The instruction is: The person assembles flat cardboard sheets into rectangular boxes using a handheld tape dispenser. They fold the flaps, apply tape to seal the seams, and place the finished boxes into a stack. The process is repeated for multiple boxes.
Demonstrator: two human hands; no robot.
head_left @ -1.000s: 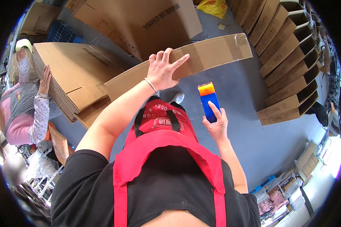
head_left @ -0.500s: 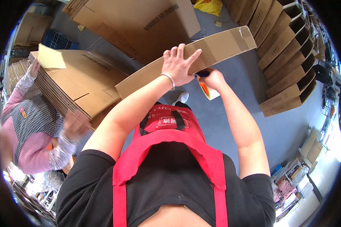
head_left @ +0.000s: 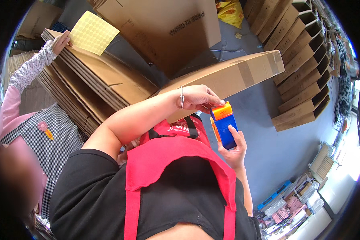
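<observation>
A blue and orange tape dispenser (head_left: 225,125) is in my right hand (head_left: 234,151), whose thumb lies along the blue side. My left hand (head_left: 200,98) is pinched at the orange front end of the dispenser; whether a strip of tape is between its fingers is too small to tell. Just beyond both hands lies a long, narrow cardboard carton (head_left: 232,76), tilted, with a strip of tape around its far right end. Its near left part is partly hidden by my left forearm.
A co-worker at the left, in a checked apron (head_left: 40,128), holds a yellow sheet of round stickers (head_left: 93,34) over a stack of flattened cartons (head_left: 84,80). A large carton (head_left: 168,32) stands ahead. Open boxes (head_left: 296,80) line the right; a yellow bag (head_left: 231,12) lies at the back.
My left hand has left the carton's face and come to the dispenser's front. My right hand has turned the dispenser and drawn it nearer. The co-worker's sticker sheet has moved right.
</observation>
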